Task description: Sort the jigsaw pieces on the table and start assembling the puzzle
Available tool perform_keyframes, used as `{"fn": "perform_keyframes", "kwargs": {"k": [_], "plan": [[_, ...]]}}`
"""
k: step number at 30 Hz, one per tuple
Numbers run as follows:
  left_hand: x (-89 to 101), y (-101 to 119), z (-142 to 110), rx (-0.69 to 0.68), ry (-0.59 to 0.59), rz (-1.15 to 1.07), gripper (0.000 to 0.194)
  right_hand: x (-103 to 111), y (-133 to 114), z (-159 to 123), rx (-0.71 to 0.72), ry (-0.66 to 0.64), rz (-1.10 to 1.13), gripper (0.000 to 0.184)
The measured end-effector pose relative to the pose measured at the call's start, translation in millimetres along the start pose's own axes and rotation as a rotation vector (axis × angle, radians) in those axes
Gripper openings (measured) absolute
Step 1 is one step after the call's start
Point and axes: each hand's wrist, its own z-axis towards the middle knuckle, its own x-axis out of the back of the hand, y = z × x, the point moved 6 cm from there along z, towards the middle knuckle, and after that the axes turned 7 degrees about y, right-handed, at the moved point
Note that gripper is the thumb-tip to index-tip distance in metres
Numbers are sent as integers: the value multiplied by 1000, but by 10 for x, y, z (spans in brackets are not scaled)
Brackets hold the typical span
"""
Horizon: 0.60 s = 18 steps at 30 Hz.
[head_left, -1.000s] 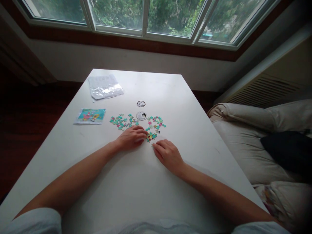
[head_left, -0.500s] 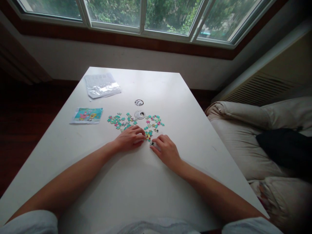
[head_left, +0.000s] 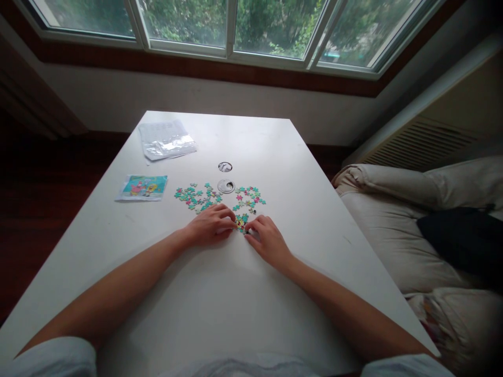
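Observation:
A small cluster of jigsaw pieces, yellow and teal, lies on the white table between my two hands. My left hand rests at its left side, fingers curled and fingertips against the cluster's edge. From the right, my right hand pinches a small dark-marked jigsaw piece at the cluster's lower right; fingertips partly cover it. Loose teal, pink and pale pieces spread beyond my left hand. Another loose group lies beyond the cluster, with a dark-marked piece near my right fingers.
A cartoon picture sheet lies at the left of the table. Behind it is a clear plastic bag with papers. Two round inserts sit mid-table. A beige sofa stands along the right.
My right hand has moved slightly up and left, bringing its piece against the cluster's lower right. My left hand has stayed nearly in place. The camera view shifted a little.

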Motion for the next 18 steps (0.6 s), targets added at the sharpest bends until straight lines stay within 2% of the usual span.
{"fn": "perform_keyframes", "kwargs": {"k": [6, 18], "plan": [[2, 6, 4, 1, -3, -6, 27, -1, -19, -2, 29, 33, -11, 14], [21, 11, -4, -5, 20, -12, 26, 32, -70, 15, 75, 6, -72, 11]]}}
